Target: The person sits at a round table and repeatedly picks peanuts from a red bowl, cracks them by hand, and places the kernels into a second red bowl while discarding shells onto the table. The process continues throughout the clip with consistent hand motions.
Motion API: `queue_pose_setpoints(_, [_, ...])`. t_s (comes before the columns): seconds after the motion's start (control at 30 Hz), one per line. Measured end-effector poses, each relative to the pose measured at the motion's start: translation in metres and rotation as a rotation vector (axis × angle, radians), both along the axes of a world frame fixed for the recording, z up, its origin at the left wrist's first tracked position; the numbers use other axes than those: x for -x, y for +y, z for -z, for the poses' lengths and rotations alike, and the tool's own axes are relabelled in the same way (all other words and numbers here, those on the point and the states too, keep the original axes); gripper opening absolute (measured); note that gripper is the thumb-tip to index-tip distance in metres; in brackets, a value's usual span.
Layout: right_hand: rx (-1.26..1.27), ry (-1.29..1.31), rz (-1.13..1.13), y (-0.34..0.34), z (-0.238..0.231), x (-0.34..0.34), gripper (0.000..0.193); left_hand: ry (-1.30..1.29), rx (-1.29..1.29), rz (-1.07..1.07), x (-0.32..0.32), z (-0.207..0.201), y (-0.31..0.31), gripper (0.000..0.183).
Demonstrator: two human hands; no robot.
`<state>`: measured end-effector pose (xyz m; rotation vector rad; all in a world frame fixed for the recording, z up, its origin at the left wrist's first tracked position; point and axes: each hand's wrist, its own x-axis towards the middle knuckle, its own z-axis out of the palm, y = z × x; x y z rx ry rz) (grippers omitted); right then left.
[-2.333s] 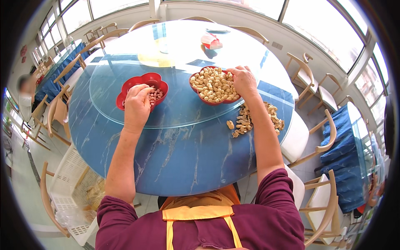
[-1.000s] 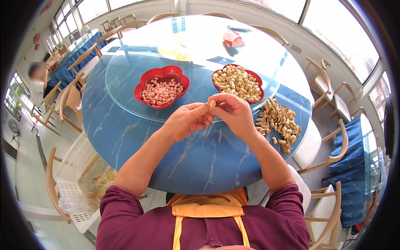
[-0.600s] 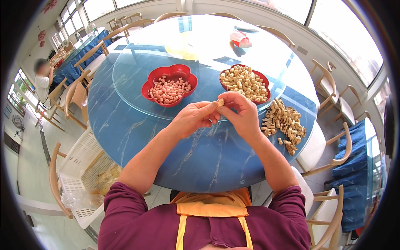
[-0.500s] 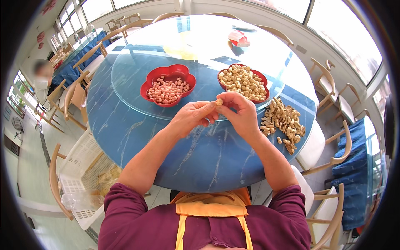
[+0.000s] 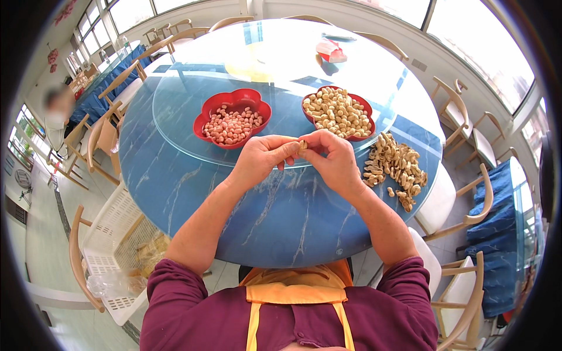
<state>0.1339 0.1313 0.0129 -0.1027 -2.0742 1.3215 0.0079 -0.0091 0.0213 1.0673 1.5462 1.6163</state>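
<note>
My left hand (image 5: 259, 158) and my right hand (image 5: 335, 162) meet over the near edge of the glass turntable. Between their fingertips they pinch one peanut in its shell (image 5: 303, 145); the fingers partly cover it, and I cannot tell whether it is cracked. Just beyond my left hand stands a red flower-shaped bowl (image 5: 250, 96) holding pinkish shelled peanut kernels (image 5: 233, 124). A second red bowl (image 5: 367, 109), beyond my right hand, is heaped with unshelled peanuts (image 5: 338, 110). To the right of my right hand lies a pile of empty peanut shells (image 5: 398, 164).
The round blue marbled table (image 5: 281, 228) carries the glass turntable (image 5: 167, 126). A red and white packet (image 5: 332, 51) sits at its far side. A white plastic basket (image 5: 111, 240) with clear bags stands at lower left. Chairs surround the table; another person (image 5: 57, 117) is far left.
Both hands still pinch the peanut, and its visible part has shifted slightly between the fingertips. The whole view has moved a little, with the bowls appearing slightly further left and up.
</note>
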Motion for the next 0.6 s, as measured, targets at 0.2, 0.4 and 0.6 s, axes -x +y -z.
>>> queue_pose_setpoints(0.2, [0.046, -0.064, -0.025, -0.005, -0.001, 0.0, 0.01, 0.019, 0.047, -0.039, -0.001, 0.004, 0.001, 0.029])
queue_pose_setpoints(0.4, [0.175, -0.091, -0.068, 0.0, 0.006, 0.003, 0.015, -0.05, 0.047, -0.008, 0.005, 0.014, 0.004, 0.034])
queue_pose_setpoints(0.6, [0.145, -0.097, -0.013, 0.005, 0.011, 0.006, 0.018, -0.165, 0.049, 0.017, 0.006, 0.02, 0.007, 0.034])
